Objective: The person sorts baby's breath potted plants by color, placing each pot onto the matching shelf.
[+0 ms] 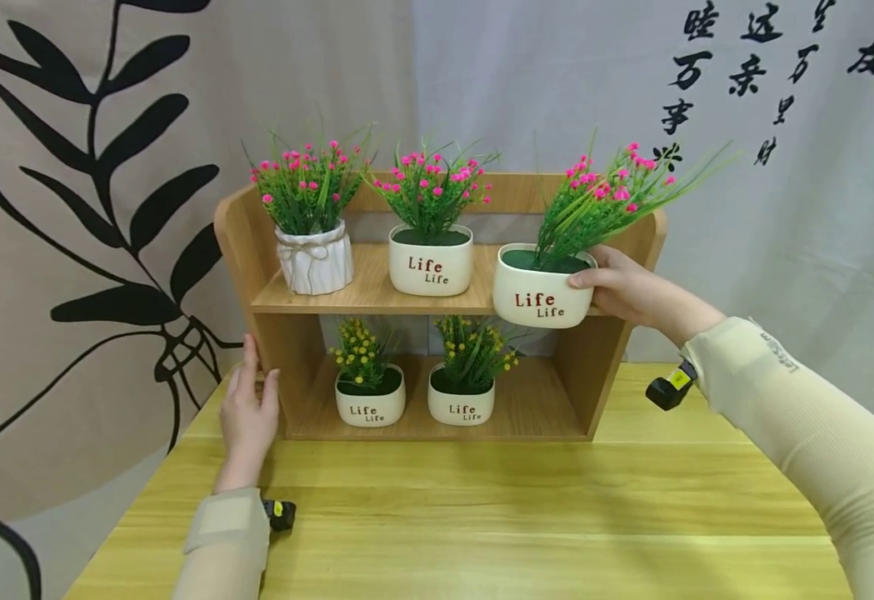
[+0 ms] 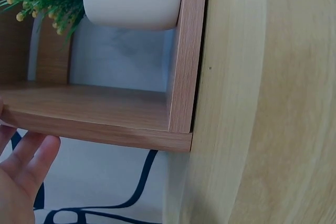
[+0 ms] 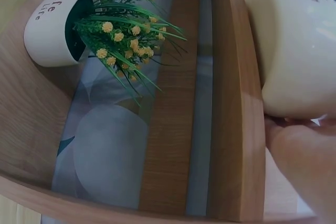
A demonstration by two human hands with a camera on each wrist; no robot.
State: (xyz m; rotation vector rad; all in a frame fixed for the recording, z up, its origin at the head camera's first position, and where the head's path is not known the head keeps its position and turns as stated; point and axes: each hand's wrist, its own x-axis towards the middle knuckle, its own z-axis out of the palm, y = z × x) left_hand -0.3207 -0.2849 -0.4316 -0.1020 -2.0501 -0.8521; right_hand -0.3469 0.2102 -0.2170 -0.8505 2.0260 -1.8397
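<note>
My right hand grips the right end of a white oval "Life" pot of pink artificial flowers, thumb on the front. This potted plant tilts a little and overlaps the front edge of the upper board of a wooden shelf. In the right wrist view, the held pot is close by that board, with part of my hand hidden behind it. Against the shelf's left side panel, my left hand rests with extended fingers; the left wrist view shows its fingertips at the panel edge.
On the upper board are a white pot tied with twine and another pink-flowered "Life" pot. Two yellow-flowered pots sit below. The shelf stands on a wooden table before a printed curtain.
</note>
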